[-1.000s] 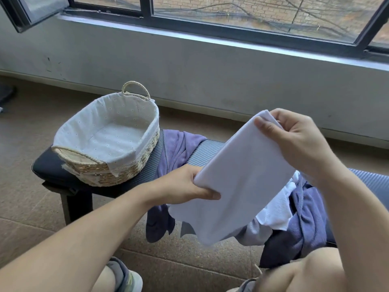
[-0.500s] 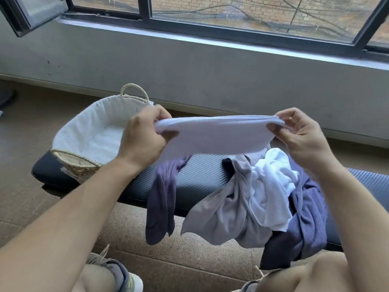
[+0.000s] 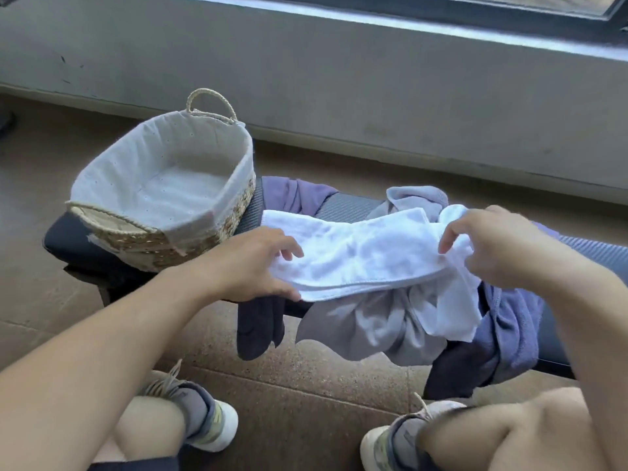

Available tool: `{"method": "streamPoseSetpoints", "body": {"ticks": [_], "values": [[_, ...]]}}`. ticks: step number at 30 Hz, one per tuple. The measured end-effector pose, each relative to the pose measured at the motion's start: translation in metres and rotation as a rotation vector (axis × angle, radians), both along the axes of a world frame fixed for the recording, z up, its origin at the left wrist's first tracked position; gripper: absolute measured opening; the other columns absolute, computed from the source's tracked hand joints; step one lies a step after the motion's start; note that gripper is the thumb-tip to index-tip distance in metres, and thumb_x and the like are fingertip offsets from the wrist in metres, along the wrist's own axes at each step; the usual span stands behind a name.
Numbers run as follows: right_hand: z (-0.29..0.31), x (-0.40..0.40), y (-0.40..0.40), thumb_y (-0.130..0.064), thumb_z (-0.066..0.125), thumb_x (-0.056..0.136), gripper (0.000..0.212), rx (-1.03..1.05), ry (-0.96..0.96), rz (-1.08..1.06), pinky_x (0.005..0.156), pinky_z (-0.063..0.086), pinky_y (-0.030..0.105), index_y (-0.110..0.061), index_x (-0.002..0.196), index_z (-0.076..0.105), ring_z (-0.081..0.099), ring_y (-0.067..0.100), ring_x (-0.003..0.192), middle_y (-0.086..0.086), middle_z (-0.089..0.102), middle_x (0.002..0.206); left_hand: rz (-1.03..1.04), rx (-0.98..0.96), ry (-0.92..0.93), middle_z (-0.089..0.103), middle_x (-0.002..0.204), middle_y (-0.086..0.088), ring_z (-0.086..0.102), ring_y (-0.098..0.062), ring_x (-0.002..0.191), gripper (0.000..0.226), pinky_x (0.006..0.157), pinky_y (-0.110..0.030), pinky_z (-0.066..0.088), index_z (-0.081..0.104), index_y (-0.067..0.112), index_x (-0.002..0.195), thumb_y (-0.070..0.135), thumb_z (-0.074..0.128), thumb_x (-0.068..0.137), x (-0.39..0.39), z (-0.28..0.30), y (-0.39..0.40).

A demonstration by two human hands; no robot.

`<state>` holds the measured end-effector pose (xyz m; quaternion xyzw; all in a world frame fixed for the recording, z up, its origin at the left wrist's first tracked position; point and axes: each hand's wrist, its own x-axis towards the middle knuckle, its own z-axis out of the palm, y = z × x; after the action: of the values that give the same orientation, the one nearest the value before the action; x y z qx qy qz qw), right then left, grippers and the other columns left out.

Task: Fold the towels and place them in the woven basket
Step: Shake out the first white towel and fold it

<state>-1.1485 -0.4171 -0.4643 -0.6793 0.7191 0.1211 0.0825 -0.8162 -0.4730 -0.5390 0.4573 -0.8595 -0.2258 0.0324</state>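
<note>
A folded white towel (image 3: 356, 256) lies stretched between my hands, low over the bench and the towel pile. My left hand (image 3: 251, 266) holds its left end, thumb under the near edge and fingers over the top. Its bunched right end is gripped by my right hand (image 3: 496, 246). The woven basket (image 3: 234, 215) with a white cloth liner stands on the left end of the bench, with no towel inside. It sits just left of my left hand.
A dark padded bench (image 3: 64, 239) carries everything. Loose towels are heaped under the white one: a grey towel (image 3: 384, 324), a purple towel (image 3: 509, 321) and a dark one (image 3: 258, 331) hanging off the front edge. My knees and shoes are below; a wall runs behind.
Both hands have brought the white towel down from chest height to just over the pile. It now lies flatter and longer. My head has tilted down.
</note>
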Motion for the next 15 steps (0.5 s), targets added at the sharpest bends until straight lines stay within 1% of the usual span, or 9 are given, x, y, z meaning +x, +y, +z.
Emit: {"method": "streamPoseSetpoints", "body": {"ticks": [2,3,5,6,8,9,11,12,15], "values": [[-0.002,0.010,-0.001,-0.005,0.057,0.079,0.045,-0.197,0.080,0.111,0.083,0.035,0.032,-0.042,0.104,0.064,0.048,0.020,0.108,-0.014,0.059,0.114,0.030,-0.021,0.015,0.062,0.109,0.020,0.054,-0.004,0.104,0.047,0.096,-0.030,0.046,0.068,0.036,0.115,0.063,0.074,0.077,0.006,0.003,-0.005],[-0.007,0.020,-0.002,-0.004,0.060,0.078,0.045,-0.327,0.000,0.162,0.087,0.037,0.033,-0.040,0.105,0.067,0.050,0.021,0.111,-0.012,0.062,0.118,0.035,-0.019,0.001,0.062,0.110,0.020,0.055,-0.004,0.104,0.043,0.097,-0.031,0.046,0.069,0.036,0.114,0.061,0.073,0.080,0.009,0.003,-0.007],[-0.020,0.055,-0.001,-0.007,0.067,0.078,0.037,-0.488,-0.305,0.240,0.088,0.037,0.023,-0.038,0.100,0.069,0.057,0.016,0.108,-0.015,0.066,0.110,0.029,0.000,-0.032,0.061,0.106,0.020,0.055,-0.005,0.102,0.036,0.095,-0.033,0.047,0.069,0.036,0.112,0.047,0.079,0.079,0.013,0.004,-0.008],[-0.028,0.073,0.000,-0.014,0.069,0.082,0.029,-0.491,-0.410,0.298,0.086,0.036,0.019,-0.037,0.100,0.068,0.058,0.012,0.104,-0.017,0.065,0.105,0.029,-0.003,-0.051,0.060,0.102,0.019,0.054,-0.005,0.099,0.037,0.093,-0.033,0.048,0.069,0.036,0.111,0.038,0.082,0.076,0.014,0.005,-0.008],[-0.045,0.106,0.001,-0.031,0.071,0.089,0.018,-0.335,-0.460,0.434,0.089,0.041,0.025,-0.037,0.106,0.068,0.058,0.013,0.105,-0.017,0.066,0.105,0.044,-0.038,-0.083,0.055,0.096,0.018,0.050,-0.004,0.092,0.037,0.084,-0.029,0.047,0.067,0.035,0.107,0.029,0.083,0.074,0.015,0.006,-0.007],[-0.057,0.118,0.002,-0.038,0.070,0.091,0.020,-0.280,-0.448,0.501,0.090,0.042,0.030,-0.036,0.110,0.068,0.058,0.015,0.106,-0.015,0.066,0.108,0.046,-0.061,-0.084,0.054,0.095,0.017,0.047,-0.002,0.088,0.034,0.078,-0.025,0.044,0.066,0.034,0.105,0.027,0.082,0.075,0.015,0.006,-0.007],[-0.078,0.138,0.006,-0.044,0.070,0.089,0.029,-0.278,-0.440,0.575,0.090,0.042,0.034,-0.032,0.115,0.067,0.057,0.018,0.106,-0.010,0.067,0.110,0.054,-0.080,-0.070,0.050,0.093,0.018,0.047,0.001,0.086,0.026,0.072,-0.017,0.039,0.066,0.034,0.103,0.024,0.076,0.081,0.017,0.005,-0.007],[-0.087,0.147,0.008,-0.046,0.071,0.088,0.032,-0.302,-0.439,0.579,0.089,0.042,0.034,-0.031,0.116,0.066,0.056,0.019,0.105,-0.008,0.066,0.110,0.062,-0.081,-0.057,0.051,0.092,0.019,0.047,0.002,0.087,0.022,0.075,-0.017,0.041,0.068,0.034,0.101,0.022,0.073,0.083,0.019,0.004,-0.007],[-0.106,0.161,0.009,-0.048,0.071,0.085,0.037,-0.369,-0.414,0.554,0.084,0.045,0.036,-0.029,0.115,0.063,0.057,0.021,0.100,-0.007,0.064,0.106,0.088,-0.098,-0.028,0.060,0.098,0.017,0.054,-0.004,0.096,0.010,0.090,-0.035,0.050,0.074,0.031,0.095,0.025,0.069,0.088,0.025,0.000,-0.010]]}}
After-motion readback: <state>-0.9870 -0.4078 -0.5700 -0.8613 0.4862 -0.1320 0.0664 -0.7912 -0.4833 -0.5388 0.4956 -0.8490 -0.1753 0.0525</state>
